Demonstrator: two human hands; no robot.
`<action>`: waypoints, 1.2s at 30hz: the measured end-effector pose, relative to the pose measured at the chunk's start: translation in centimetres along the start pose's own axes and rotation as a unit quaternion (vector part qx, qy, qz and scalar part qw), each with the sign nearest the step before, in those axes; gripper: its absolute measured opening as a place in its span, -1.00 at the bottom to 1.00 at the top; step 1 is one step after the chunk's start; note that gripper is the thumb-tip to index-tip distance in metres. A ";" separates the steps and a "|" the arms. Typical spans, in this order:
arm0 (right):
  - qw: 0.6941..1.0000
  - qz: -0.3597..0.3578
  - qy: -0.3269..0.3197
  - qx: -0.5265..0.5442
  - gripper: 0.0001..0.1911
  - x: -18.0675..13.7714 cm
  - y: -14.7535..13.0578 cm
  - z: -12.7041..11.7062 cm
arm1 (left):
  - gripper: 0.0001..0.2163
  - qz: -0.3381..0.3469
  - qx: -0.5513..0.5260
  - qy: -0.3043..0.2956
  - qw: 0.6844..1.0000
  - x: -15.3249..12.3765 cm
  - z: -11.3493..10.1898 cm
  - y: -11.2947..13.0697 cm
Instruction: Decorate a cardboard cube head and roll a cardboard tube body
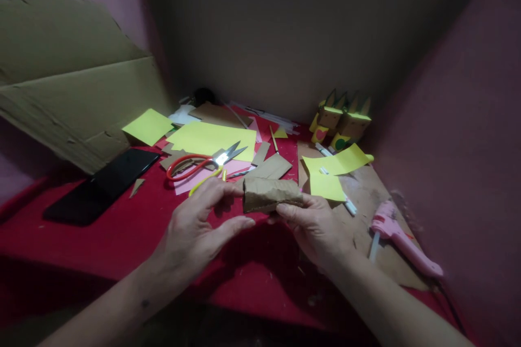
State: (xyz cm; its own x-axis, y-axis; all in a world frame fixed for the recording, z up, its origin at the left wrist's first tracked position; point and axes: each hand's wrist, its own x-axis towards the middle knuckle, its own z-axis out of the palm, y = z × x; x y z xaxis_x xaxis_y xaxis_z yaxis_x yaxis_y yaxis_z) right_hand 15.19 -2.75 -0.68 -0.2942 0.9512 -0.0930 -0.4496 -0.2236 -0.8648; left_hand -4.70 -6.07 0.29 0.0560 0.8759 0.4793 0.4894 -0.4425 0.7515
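A folded brown cardboard piece [268,194] is held just above the red table [101,238], near its middle. My right hand [315,225] pinches the piece's right end between thumb and fingers. My left hand [199,227] is at the left end, thumb and forefinger curved around that edge and touching it. Just behind the hands lie red-handled scissors [203,164] with their blades open, on pink and yellow paper.
A black phone [101,187] lies at the left. A pink glue gun [402,241] rests on a brown board at the right. Yellow paper sheets [211,140], cardboard scraps and small paper-covered box figures [342,119] sit behind. A large cardboard sheet [73,81] leans at the left.
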 end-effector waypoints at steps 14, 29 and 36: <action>0.996 0.041 -0.044 0.061 -0.70 0.3 -0.1 -0.4 | -0.90 -0.018 -0.112 -0.008 0.994 0.3 2.7 0.7; 1.000 -0.011 0.015 0.024 -0.78 -0.3 0.2 0.9 | -0.87 -0.089 -0.189 -0.020 0.978 0.7 3.0 1.5; 0.999 -0.030 0.013 -0.004 -0.81 -0.4 0.2 0.7 | -0.86 -0.120 -0.178 -0.051 0.975 1.2 2.8 1.4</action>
State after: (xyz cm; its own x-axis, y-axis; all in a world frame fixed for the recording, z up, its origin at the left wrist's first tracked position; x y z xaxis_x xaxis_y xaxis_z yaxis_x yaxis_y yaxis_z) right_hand 14.64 -3.37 -0.48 -0.2442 0.9682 -0.0542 -0.4582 -0.1645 -0.8735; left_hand -1.51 -5.13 0.61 0.0718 0.9688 0.2372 0.1662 -0.2461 0.9549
